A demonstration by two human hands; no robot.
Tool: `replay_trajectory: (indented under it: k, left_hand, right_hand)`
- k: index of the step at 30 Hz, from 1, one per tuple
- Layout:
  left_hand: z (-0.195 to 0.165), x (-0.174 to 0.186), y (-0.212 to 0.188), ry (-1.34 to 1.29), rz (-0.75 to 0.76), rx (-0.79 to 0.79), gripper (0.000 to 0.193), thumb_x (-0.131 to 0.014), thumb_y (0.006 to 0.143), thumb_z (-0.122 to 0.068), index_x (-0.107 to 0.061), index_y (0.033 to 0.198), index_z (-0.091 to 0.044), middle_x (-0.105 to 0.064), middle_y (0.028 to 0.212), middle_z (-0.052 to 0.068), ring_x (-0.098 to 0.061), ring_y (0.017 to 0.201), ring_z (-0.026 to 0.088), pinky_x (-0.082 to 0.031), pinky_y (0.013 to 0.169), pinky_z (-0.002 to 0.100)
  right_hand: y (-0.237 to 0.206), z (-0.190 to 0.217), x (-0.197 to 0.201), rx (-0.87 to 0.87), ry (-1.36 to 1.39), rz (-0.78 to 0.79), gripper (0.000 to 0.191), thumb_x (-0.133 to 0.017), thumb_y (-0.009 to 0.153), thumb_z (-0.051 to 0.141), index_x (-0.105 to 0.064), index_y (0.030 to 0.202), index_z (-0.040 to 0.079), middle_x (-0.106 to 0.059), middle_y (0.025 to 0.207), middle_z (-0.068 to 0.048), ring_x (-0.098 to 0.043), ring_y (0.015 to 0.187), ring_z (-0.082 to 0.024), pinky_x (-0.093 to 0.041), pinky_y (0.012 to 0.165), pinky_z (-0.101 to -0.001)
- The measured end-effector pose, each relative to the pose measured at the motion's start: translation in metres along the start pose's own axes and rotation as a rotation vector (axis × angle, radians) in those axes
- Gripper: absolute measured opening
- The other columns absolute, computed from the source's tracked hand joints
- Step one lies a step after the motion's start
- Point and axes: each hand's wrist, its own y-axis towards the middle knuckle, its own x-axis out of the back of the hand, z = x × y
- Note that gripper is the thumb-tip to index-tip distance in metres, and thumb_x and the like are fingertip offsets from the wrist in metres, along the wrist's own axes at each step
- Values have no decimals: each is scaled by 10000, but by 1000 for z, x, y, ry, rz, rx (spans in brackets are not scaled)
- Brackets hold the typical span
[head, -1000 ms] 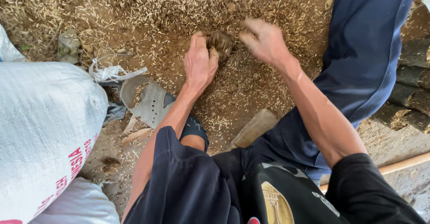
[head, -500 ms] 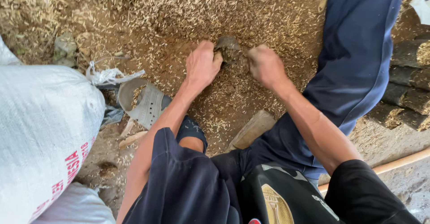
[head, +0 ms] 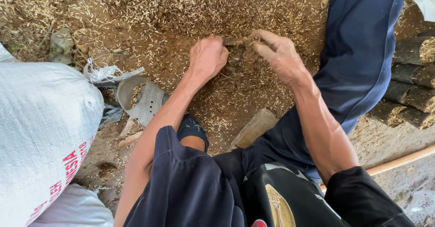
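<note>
I see a white woven sack [head: 43, 131] at 9 o'clock, a grey sandal [head: 144, 101] just right of it, a wood block [head: 254, 128] near centre, dark logs [head: 414, 88] at 3 o'clock; the blue trouser leg [head: 358, 59] crowds the right side. Ground is husk-strewn soil [head: 158, 9]. Left hand [head: 207, 58] curled closed, right hand [head: 278, 54] pinching, both gripping a small brown husk-coated clump [head: 236, 43] at 12 o'clock, held between them just above the soil, shape hard to make out
</note>
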Motion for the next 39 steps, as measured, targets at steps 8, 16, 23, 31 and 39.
replay_trajectory:
  k: [8, 16, 23, 31, 39]
  left_hand:
    - [1, 2, 0, -102, -110, -26, 111, -507, 932, 30, -608, 912, 71, -630, 903, 177, -578, 608, 198, -521, 479, 373]
    - [3, 6, -11, -170, -258, -43, 186, -588, 899, -20, -582, 1008, 131, -609, 1072, 250, -595, 603, 218, -541, 498, 368]
    - [-4, 14, 0, -135, -155, -40, 196, -599, 987, -101, -648, 836, 13, -650, 818, 158, -612, 623, 260, -530, 613, 442]
    - [-5, 14, -9, -114, -246, -112, 213, -648, 937, -141, -636, 851, 53, -644, 794, 186, -629, 593, 303, -520, 566, 465]
    - [-2, 11, -8, -57, -209, -186, 126, -518, 892, -4, -634, 852, 22, -620, 790, 149, -590, 581, 240, -495, 476, 411]
  right_hand:
    - [36, -45, 3, 386, -720, 3, 281, -680, 970, 94, -638, 1240, 27, -698, 1175, -187, -683, 1107, -341, -561, 996, -433]
    - [25, -70, -5, 357, -923, -57, 736, -782, 800, 118, -451, 1443, -17, -343, 1507, -360, -369, 1353, -571, -466, 1010, -622]
    - [3, -95, -22, 309, -1121, 83, 576, -765, 760, 14, -607, 1307, 105, -503, 1429, -220, -576, 1154, -415, -626, 804, -446]
    - [28, -72, 3, 37, 33, 20, 183, -688, 905, -21, -704, 1087, -2, -711, 938, -111, -684, 785, -193, -612, 705, -337]
    - [14, -18, -17, 303, -222, -56, 327, -669, 986, 75, -676, 1313, 76, -735, 1167, -128, -673, 934, -229, -589, 858, -355]
